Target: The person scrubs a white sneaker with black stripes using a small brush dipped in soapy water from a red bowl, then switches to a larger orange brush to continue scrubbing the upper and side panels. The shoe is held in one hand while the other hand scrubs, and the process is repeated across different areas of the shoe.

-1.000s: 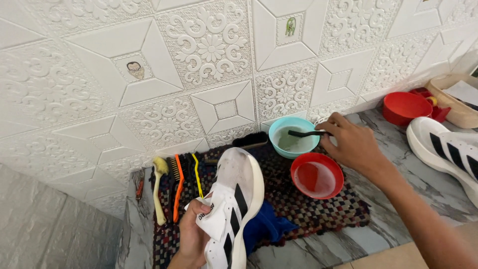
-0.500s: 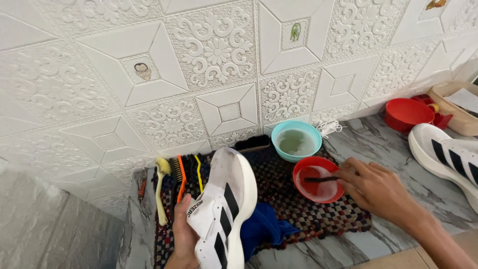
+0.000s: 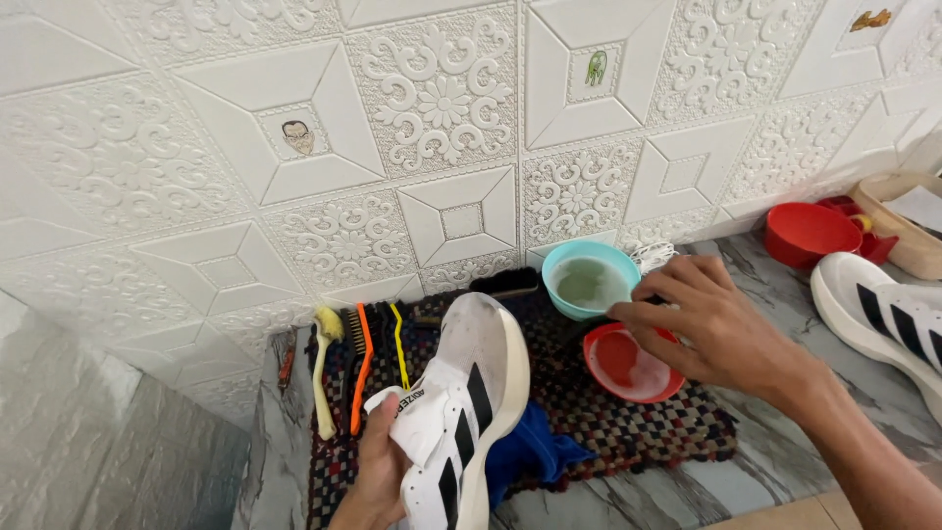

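Left grip (image 3: 378, 461) clasps white shoe (image 3: 461, 402); right grip (image 3: 711, 329) curled over red bowl (image 3: 628, 365)

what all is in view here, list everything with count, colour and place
sneaker: 1, white with black stripes, over the mat, held upright
second sneaker: 1, white with black stripes, right edge of the floor
teal bowl: 1, by the wall, cloudy liquid inside
red bowl: 1, on the mat, below the teal one
red tub: 1, far right by the wall
brushes: several, yellow, orange and black, mat's left end
blue cloth: 1, under the held sneaker
woven mat: 1, dark chequered, on marble floor
left hand: grips the sneaker
right hand: over the red bowl, fingers curled; any tool hidden
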